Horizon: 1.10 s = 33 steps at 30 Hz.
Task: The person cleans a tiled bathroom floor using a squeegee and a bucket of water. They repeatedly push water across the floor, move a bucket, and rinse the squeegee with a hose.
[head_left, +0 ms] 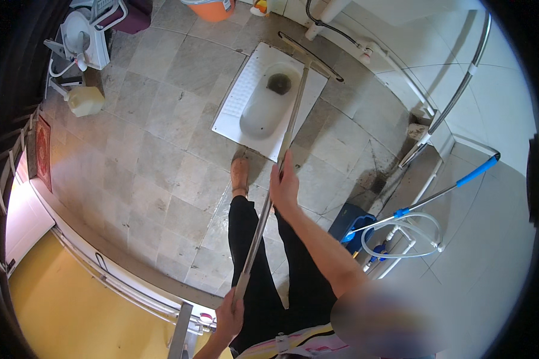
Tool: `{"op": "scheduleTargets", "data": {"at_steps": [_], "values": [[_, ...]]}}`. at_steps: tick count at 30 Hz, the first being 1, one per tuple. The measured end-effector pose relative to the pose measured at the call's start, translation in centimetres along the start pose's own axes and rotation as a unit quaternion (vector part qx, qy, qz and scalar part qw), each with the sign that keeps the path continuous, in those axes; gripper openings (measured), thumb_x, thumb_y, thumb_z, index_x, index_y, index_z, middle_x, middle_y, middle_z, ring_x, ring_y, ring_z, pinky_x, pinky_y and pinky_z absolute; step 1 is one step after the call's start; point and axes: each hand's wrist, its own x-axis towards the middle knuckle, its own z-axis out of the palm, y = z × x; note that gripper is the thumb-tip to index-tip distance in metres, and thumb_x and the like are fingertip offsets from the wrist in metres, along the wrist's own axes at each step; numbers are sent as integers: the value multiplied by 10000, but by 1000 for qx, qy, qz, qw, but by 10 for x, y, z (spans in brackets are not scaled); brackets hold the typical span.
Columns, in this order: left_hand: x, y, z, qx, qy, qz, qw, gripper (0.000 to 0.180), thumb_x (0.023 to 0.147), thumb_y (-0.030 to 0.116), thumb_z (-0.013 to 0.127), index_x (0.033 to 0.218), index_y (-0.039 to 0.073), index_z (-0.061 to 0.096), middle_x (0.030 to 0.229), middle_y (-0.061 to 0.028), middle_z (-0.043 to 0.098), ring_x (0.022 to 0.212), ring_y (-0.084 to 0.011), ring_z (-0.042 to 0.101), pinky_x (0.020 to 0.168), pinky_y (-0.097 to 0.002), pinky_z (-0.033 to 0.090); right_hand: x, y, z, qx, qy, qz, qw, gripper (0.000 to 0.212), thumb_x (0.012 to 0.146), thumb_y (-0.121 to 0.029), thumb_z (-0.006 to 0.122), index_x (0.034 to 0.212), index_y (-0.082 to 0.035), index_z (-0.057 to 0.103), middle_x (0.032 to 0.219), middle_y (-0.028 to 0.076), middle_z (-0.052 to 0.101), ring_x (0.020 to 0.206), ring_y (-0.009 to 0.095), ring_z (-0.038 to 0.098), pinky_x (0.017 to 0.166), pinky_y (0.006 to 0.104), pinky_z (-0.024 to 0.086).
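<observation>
Both of my hands are closed around the long pole of a floor squeegee [261,230]. My left hand [229,318] grips the grip end, low and close to my body. Further up the pole, my right hand [285,186] wraps around its middle. From there the pole slants away over the white squat toilet [226,121]. The dark-edged squeegee blade [326,67] lies across the toilet's far right corner and the tiles beside it. My bare foot [239,175] stands on the tiles just in front of the toilet.
At right, a dark blue bucket [341,220] holds a blue-handled mop [428,200], beside pipes and a looped clear hose [440,230]. An orange bucket [212,10] stands at the back. A yellowish jug [85,102] sits far left, near white plastic items.
</observation>
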Motion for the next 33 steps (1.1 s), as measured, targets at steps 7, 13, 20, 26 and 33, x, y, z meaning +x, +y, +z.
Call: {"op": "scheduleTargets", "data": {"at_steps": [7,13,20,26,33], "values": [[7,30,43,-95,-15,-52,994,310,933,198,505,1164,-7,527,702,-85,552,618,-141,516,546,-284,427,25,60,11,-123,-112,6,986,599,900,-244,462,1361,83,263,728,222,621,637,366,610,545,465,483],[-12,-9,42,-69,-21,-35,997,336,921,172,512,1191,-28,513,843,-189,626,700,-208,615,647,-317,481,-4,39,-4,-27,-77,44,996,608,899,-244,454,1381,57,237,810,235,630,712,382,621,592,480,480],[5,-21,60,-36,-28,-27,999,297,928,168,495,1140,-36,529,656,-66,564,575,-110,490,523,-275,418,-6,88,10,-72,-26,81,994,578,870,-214,469,1378,-19,273,810,215,640,678,382,618,613,475,486],[-20,-70,63,-132,-146,-22,980,244,920,82,476,1157,29,452,578,-5,463,404,-79,453,343,-232,378,-124,84,-7,-27,-26,41,998,635,915,-272,462,1383,40,167,754,233,602,607,409,580,527,475,451],[-36,-62,72,-125,-194,-121,965,337,933,94,454,1267,52,436,494,20,385,319,-59,349,291,-228,281,-178,208,-105,2,2,123,992,346,807,-270,531,1038,-14,506,875,148,573,802,287,568,697,412,463]]}}
